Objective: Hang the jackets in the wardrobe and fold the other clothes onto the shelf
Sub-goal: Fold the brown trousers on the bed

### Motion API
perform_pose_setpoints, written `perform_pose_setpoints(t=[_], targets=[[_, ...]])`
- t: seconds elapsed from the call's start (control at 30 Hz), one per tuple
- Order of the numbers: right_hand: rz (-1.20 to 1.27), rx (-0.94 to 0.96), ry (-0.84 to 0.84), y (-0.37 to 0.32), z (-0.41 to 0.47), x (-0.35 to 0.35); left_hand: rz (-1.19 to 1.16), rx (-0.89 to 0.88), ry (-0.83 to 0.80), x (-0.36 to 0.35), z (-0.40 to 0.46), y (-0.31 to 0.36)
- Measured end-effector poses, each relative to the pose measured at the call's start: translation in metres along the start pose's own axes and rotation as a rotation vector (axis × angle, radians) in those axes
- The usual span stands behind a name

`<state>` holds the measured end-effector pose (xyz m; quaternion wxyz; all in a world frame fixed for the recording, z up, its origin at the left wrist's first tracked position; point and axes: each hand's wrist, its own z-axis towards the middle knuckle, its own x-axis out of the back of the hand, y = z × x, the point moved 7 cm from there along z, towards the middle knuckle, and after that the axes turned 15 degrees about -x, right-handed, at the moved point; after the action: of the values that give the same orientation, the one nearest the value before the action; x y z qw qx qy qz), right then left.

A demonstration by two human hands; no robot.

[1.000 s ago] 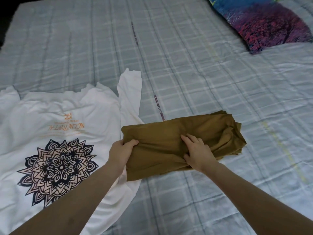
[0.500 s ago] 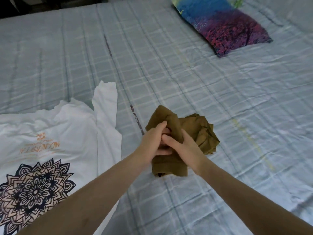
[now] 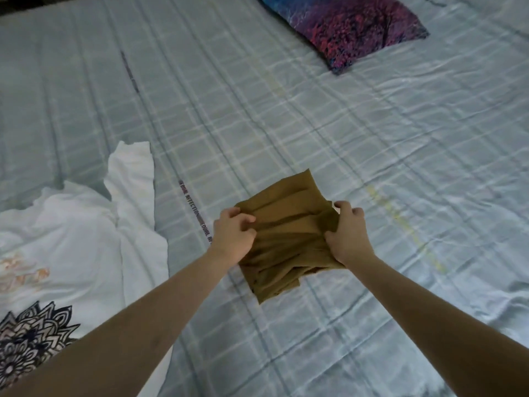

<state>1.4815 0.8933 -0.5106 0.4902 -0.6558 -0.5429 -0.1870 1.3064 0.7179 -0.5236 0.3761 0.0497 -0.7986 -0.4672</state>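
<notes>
Both hands, left hand (image 3: 233,234) and right hand (image 3: 347,234), have fingers curled pinching the mostly folded brown garment (image 3: 286,242), but the white tee (image 3: 71,242) lies unfolded, nothing shelved.

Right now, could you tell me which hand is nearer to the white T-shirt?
Left. The left hand grips the brown garment beside the white T-shirt; the right hand holds its far side.

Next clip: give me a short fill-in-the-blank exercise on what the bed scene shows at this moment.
1. Both hands grip a folded garment coloured ____.
2. The white T-shirt lies to the ____ of the left hand.
3. The right hand grips the garment's ____ edge.
4. The colourful pillow lies on the checked ____.

Missing words: brown; left; right; bedsheet
</notes>
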Motion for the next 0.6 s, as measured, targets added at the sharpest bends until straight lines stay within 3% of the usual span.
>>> perform_pose_setpoints(t=[0.07, 0.17, 0.27, 0.37, 0.47, 0.6], targets=[[-0.158, -0.02, 0.08, 0.006, 0.002, -0.002, 0.113, 0.07, 0.101, 0.007, -0.006, -0.019], [-0.353, 0.078, 0.21, -0.002, -0.001, -0.001, -0.175, 0.308, 0.104, -0.006, -0.022, -0.042], [-0.439, 0.5, 0.214, -0.036, -0.018, -0.007, -0.38, 0.5, 0.003, -0.03, -0.039, -0.043], [-0.53, 0.837, 0.069, -0.059, -0.035, -0.03, -0.517, 0.552, 0.047, -0.041, -0.043, -0.039], [-0.616, 0.707, -0.078, -0.054, -0.023, -0.045, -0.707, 0.494, 0.114, -0.053, -0.041, -0.032], [-0.553, 0.496, -0.041, -0.057, -0.013, -0.035, -0.734, 0.276, 0.202, -0.048, -0.035, -0.012]])
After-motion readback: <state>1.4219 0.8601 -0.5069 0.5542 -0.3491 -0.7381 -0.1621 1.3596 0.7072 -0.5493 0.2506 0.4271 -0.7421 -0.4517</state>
